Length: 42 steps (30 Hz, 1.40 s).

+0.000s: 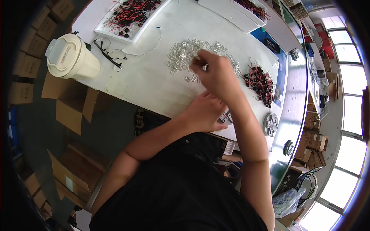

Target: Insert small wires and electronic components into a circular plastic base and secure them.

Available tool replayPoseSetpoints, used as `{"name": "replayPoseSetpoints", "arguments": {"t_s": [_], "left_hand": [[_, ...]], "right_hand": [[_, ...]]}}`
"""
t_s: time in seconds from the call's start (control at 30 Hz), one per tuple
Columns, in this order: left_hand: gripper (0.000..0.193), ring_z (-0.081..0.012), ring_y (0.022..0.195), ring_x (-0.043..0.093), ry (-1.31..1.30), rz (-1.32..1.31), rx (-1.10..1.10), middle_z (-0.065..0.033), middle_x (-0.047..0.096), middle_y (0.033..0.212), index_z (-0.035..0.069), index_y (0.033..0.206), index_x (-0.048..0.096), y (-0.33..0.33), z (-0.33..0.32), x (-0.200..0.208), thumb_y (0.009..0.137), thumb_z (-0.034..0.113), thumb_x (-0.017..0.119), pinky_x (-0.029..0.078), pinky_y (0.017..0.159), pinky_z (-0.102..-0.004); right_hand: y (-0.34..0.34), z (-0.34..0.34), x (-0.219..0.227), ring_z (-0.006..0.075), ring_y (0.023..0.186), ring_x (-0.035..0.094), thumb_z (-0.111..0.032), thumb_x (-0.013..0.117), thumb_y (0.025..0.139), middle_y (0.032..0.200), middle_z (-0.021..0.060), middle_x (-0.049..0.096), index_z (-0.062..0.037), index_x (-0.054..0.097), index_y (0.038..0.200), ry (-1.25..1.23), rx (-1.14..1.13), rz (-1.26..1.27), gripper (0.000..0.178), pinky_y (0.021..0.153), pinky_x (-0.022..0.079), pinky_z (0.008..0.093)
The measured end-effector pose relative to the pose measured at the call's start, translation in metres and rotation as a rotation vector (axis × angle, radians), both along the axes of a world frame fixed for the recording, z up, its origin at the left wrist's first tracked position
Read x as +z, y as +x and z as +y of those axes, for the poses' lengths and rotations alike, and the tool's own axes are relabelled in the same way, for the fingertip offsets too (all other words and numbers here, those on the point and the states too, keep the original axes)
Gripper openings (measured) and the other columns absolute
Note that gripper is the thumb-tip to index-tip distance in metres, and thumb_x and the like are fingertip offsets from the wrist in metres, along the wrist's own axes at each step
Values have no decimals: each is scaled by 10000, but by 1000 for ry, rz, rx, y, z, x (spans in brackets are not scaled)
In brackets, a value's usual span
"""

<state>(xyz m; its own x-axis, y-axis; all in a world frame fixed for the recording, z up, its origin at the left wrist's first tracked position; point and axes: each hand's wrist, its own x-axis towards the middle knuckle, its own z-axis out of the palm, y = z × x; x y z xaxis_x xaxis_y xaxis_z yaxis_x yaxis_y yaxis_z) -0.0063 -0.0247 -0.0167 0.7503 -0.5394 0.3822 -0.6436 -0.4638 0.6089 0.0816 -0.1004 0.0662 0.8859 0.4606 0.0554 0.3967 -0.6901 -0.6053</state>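
Observation:
My left hand [205, 112] is at the table's near edge, its fingers curled round a grey slotted part [225, 117]; the hand and my right forearm hide much of the part. Above and beyond it, my right hand [215, 72] hovers with thumb and fingers pinched together. A small bright spot shows between those fingers, too small to name. Under and behind the right hand a heap of small clear tube-like pieces [184, 54] is spread on the white table [148, 82]. A round grey slotted disc [271, 124] lies right of my right forearm.
Black parts with red wires [260, 84] lie at the right, and more fill a white tray [133, 36] at the back left. Glasses [109, 55] and a cream lidded cup [73, 57] stand near the left edge. Open cardboard boxes [71, 115] are below, left of the table.

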Motion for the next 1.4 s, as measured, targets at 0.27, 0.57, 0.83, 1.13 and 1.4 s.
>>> {"name": "replayPoseSetpoints", "arguments": {"t_s": [0.27,0.57,0.83,1.13,1.4], "left_hand": [[900,-341,1241,567,-119,109,71,-124,638,1328,31,1429,547,1,26,23,696,337,970,471,1104,-453],[976,-357,1209,569,-116,114,110,-111,650,1311,71,1431,553,-1,13,14,612,339,1013,489,1059,-462],[955,-355,1190,575,-122,99,104,-103,656,1298,71,1414,559,-1,14,13,613,328,1011,500,1035,-465],[938,-341,1191,579,-129,113,101,-94,663,1284,76,1405,564,0,18,14,615,320,1007,515,1016,-453],[902,-328,1181,589,-142,120,70,-94,668,1272,77,1394,575,3,19,16,635,318,998,516,1009,-456]], "right_hand": [[-22,-107,-4,117,695,643,-148,793,902,788,74,733,-1,758,959,258,-382,137,161,662,520,296],[-70,-125,-39,95,677,620,-185,792,904,772,60,728,22,752,907,399,-615,299,211,626,503,295],[-78,-114,-40,159,642,631,-264,796,889,773,97,735,9,752,888,203,-625,251,276,629,515,339],[-70,-124,-20,135,657,634,-261,841,871,754,90,731,24,746,874,169,-443,381,300,620,506,330],[-56,-130,-27,88,663,589,-238,833,900,745,62,718,45,746,887,189,-439,442,296,612,488,293]]}}
